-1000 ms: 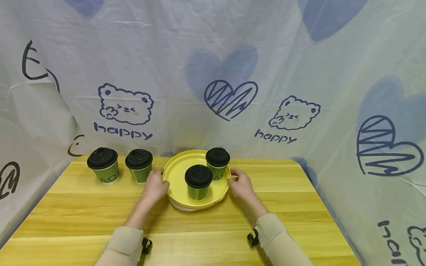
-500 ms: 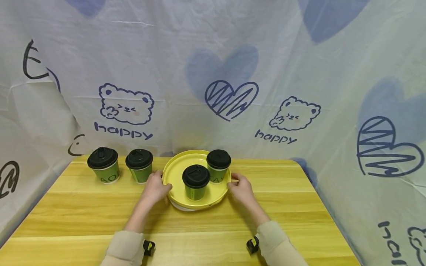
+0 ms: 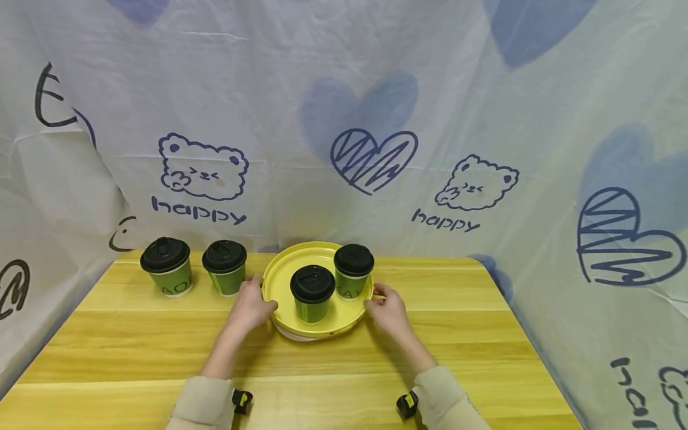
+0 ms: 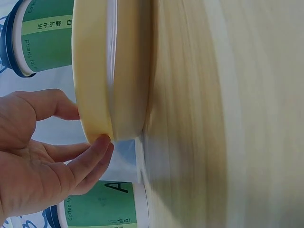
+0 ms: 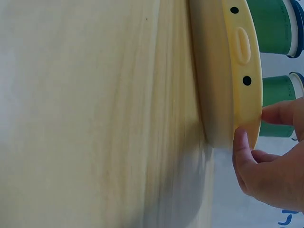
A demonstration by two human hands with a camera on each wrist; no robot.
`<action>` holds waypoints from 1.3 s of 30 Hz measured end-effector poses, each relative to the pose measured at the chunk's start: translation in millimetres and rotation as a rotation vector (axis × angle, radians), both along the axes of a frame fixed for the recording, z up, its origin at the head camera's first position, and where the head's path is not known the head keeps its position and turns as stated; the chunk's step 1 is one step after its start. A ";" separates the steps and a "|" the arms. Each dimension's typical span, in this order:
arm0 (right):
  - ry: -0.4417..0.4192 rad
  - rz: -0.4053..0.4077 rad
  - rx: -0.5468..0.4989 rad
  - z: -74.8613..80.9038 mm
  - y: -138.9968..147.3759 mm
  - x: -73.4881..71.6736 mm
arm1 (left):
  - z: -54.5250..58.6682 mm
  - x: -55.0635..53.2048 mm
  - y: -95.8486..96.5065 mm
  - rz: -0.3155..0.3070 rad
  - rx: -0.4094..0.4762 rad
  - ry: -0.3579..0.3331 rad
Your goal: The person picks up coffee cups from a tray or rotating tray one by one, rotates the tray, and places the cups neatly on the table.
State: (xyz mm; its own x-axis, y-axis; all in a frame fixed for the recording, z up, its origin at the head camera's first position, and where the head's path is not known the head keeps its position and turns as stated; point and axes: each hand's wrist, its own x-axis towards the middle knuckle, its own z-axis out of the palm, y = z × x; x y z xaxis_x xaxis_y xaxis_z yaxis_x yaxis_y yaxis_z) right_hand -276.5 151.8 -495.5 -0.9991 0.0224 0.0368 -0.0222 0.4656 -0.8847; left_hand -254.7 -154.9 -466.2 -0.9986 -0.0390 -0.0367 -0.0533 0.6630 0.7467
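Your left hand pinches left side of yellow round tray between thumb and fingers; your right hand pinches right side likewise. Tray sits over base on wooden table. Front cup stands near tray's middle, rear cup near right rim. Third cup, fourth cup stand left.

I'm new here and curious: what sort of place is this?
Probably a staged booth: printed sheets hang around a wood-grained table bearing lidded cups and a yellow tray.
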 end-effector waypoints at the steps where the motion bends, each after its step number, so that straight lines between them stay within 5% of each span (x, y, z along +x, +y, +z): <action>1: -0.001 -0.007 -0.010 0.3 -0.1 -0.4 | 0.2 -0.7 -0.3 -0.004 -0.003 0.001; 25: 0.023 0.016 -0.027 1.0 1.4 -17.9 | -5.9 -22.4 -8.2 -0.030 -0.027 0.048; 39: 0.021 0.006 -0.033 0.6 1.3 -7.3 | -6.7 -14.7 -8.5 -0.027 -0.026 0.047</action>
